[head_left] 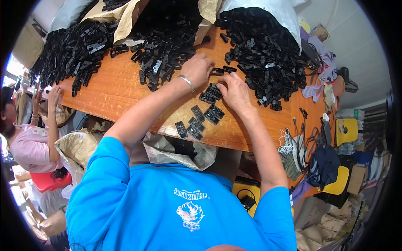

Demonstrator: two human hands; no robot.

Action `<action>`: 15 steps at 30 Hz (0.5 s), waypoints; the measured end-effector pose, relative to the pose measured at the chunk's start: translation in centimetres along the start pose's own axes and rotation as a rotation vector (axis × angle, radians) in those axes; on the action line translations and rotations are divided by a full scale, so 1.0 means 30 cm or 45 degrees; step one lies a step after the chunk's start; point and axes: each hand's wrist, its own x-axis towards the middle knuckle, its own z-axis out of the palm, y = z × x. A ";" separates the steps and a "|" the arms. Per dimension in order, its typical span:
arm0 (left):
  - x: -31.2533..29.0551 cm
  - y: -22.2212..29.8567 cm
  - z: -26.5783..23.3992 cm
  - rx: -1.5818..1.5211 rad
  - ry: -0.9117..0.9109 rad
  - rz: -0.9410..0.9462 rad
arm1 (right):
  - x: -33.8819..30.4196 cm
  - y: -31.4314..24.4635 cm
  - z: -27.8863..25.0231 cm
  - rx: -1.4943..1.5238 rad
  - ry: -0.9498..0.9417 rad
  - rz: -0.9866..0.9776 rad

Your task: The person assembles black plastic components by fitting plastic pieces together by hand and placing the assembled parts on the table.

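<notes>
Near edge of orange wooden table (121, 96): a loose row of finished small black plastic clips (197, 121), about ten. Right hand (235, 93) pinches one clip at the row's far end, fingertips pressed together. Left hand (197, 68), fingers curled, rests just beside. Beyond: big heaps of black plastic parts (268, 50), mostly untouched, so judged early.

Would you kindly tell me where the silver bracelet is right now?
In the head view the silver bracelet sits on the wrist of the left hand, above the orange table, just left of the row of small black plastic parts.
</notes>
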 end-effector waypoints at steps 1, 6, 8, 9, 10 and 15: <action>-0.008 0.000 -0.004 -0.003 -0.001 0.001 | 0.001 -0.001 -0.003 -0.003 -0.001 0.003; -0.063 0.029 -0.039 -0.094 -0.059 0.057 | -0.002 0.013 -0.012 0.033 -0.087 0.048; -0.097 0.021 -0.036 -0.076 0.049 0.083 | -0.006 -0.011 -0.027 0.052 -0.114 0.038; -0.113 0.019 -0.032 -0.062 0.152 0.119 | -0.010 -0.021 -0.032 0.067 -0.138 0.037; -0.127 0.025 -0.030 -0.049 0.160 0.107 | -0.015 -0.021 -0.033 0.074 -0.143 0.019; -0.172 0.046 -0.003 -0.112 0.214 0.143 | -0.022 -0.010 -0.021 0.041 -0.099 0.003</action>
